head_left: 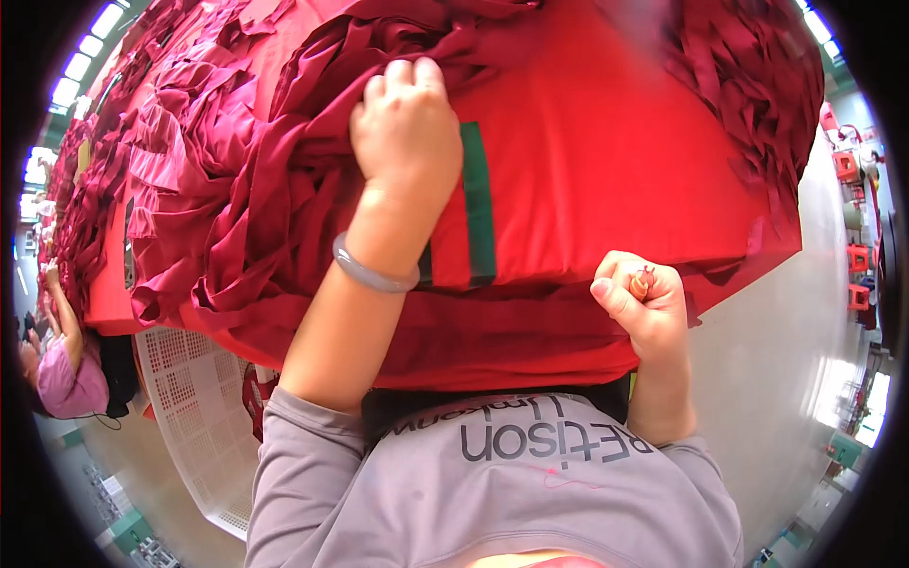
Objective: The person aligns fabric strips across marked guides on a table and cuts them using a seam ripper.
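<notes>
My left hand (405, 128) reaches over the table, its fingers curled down and closed on a dark red fabric piece (322, 118) at the edge of a big heap. The fingertips are hidden behind the knuckles. Beside that hand, a dark green strip (479, 204) lies on the bright red cloth (578, 161) covering the table. Near the table's front edge, my right hand (646, 298) is closed in a fist. A small orange-brown thing (642, 282) shows among its fingers; its kind cannot be made out.
More dark red fabric pieces (748, 85) are heaped at the far right. A white perforated basket (194, 407) stands below the table's front left edge. At far left, a person in a pink sleeve (74, 383) works. Red stools (858, 257) stand beyond the right aisle.
</notes>
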A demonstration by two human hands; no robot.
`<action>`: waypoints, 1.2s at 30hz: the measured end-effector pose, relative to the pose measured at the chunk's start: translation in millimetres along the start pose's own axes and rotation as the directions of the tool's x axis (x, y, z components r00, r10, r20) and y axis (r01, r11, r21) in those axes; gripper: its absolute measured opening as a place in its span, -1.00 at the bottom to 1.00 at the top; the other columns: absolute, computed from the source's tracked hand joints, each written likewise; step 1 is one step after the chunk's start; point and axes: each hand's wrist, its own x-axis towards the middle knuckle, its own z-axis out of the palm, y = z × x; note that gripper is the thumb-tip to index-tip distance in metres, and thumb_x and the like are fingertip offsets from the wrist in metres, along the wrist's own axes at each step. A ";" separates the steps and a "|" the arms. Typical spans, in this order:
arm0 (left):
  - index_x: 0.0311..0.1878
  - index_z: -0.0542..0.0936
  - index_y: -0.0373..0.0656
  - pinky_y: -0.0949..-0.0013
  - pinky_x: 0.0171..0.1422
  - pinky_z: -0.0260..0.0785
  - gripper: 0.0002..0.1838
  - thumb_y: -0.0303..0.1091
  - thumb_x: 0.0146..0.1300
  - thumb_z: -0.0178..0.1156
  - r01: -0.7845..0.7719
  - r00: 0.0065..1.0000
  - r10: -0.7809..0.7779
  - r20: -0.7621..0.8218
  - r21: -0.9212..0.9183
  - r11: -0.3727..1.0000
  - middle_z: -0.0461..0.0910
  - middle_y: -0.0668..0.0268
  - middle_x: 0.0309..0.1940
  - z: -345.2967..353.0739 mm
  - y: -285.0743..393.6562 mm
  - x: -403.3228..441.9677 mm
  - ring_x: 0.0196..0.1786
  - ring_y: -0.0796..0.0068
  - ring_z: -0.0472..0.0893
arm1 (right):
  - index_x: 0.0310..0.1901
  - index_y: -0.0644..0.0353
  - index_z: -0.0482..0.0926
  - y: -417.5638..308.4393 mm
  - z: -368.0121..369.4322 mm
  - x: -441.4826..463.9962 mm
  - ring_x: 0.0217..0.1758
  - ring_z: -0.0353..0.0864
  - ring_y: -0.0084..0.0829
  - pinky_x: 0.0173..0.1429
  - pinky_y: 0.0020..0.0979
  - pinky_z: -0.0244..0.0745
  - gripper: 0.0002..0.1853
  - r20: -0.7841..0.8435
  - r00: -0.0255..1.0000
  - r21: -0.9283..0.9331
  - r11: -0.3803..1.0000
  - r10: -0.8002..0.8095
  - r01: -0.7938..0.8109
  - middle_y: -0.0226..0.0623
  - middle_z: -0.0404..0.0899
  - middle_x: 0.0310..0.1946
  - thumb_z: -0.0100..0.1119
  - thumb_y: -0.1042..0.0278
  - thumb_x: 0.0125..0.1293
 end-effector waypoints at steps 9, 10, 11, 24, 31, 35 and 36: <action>-0.34 0.68 -0.16 0.33 -0.18 0.44 -0.90 -0.38 0.07 0.27 -0.047 0.999 0.040 -0.025 -0.597 0.801 0.60 0.26 -0.38 -27.1 -15.8 -7.4 -0.28 0.30 0.61 | -0.63 0.17 0.19 -3.1 3.1 4.2 -0.54 0.05 -0.76 -0.47 -0.58 -0.02 -0.60 -0.043 0.999 0.007 1.000 -0.025 0.025 -0.58 0.22 -0.61 0.14 0.65 0.27; -0.34 0.68 -0.15 0.30 -0.18 0.45 -0.91 -0.39 0.07 0.27 -0.059 0.997 0.083 0.002 -0.683 0.728 0.58 0.24 -0.40 -37.7 -16.6 -11.5 -0.27 0.28 0.60 | -0.63 0.17 0.19 -3.8 4.2 5.2 -0.54 0.05 -0.76 -0.47 -0.58 -0.02 -0.60 -0.050 0.998 0.008 1.000 -0.030 0.030 -0.58 0.22 -0.61 0.14 0.65 0.27; -0.35 0.65 -0.19 0.33 -0.27 0.41 -0.91 -0.42 0.06 0.26 -0.107 0.993 0.112 -0.038 -0.706 0.700 0.61 0.23 -0.42 -44.7 -17.7 -15.5 -0.37 0.32 0.58 | -0.64 0.17 0.21 -4.3 5.5 6.3 -0.55 0.05 -0.75 -0.48 -0.58 -0.02 -0.61 -0.050 0.999 0.025 0.999 -0.019 0.020 -0.58 0.23 -0.61 0.14 0.64 0.28; -0.51 0.51 -0.22 0.38 -0.05 0.18 -0.85 -0.45 0.08 0.29 0.337 0.884 0.054 0.464 -0.714 0.613 0.24 0.44 -0.78 -118.8 -67.0 -74.5 -0.66 0.57 0.22 | -0.04 0.22 0.54 22.8 82.9 80.4 -0.51 0.41 -0.50 -0.56 -0.51 0.24 -0.59 0.581 0.717 0.593 0.403 0.385 -0.697 -0.26 0.60 -0.16 -0.06 0.02 0.42; -0.60 0.46 -0.18 0.24 0.18 0.19 -0.73 -0.34 -0.10 0.40 -0.021 0.946 0.279 0.164 -0.828 0.560 0.23 0.43 -0.73 -111.4 -99.0 -93.7 -0.60 0.51 0.28 | -0.15 0.14 0.63 6.6 25.4 102.1 -0.16 0.35 -0.46 -0.36 -0.52 0.25 -0.57 0.300 0.943 0.899 0.372 -0.144 -0.229 -0.47 0.47 -0.09 0.03 -0.09 0.35; -0.55 0.50 -0.21 0.34 -0.23 0.24 -0.78 -0.39 -0.10 0.38 -0.037 0.943 0.305 0.134 -0.868 0.496 0.31 0.37 -0.71 -105.1 -88.4 -86.7 -0.59 0.45 0.30 | -0.01 0.11 0.61 -3.7 -26.6 89.8 -0.21 0.27 -0.52 -0.37 -0.55 0.18 -0.56 0.173 0.927 0.941 0.334 -0.334 -0.055 -0.53 0.49 -0.06 0.11 -0.08 0.30; -0.54 0.51 -0.22 0.36 -0.35 0.21 -0.79 -0.40 -0.10 0.38 -0.054 0.943 0.312 0.118 -0.870 0.491 0.35 0.35 -0.70 -104.4 -81.2 -84.2 -0.59 0.42 0.30 | 0.03 0.13 0.59 -1.9 -40.9 86.3 -0.20 0.22 -0.51 -0.37 -0.55 0.12 -0.52 0.187 0.901 0.930 0.367 -0.391 -0.033 -0.54 0.46 -0.01 0.14 -0.09 0.28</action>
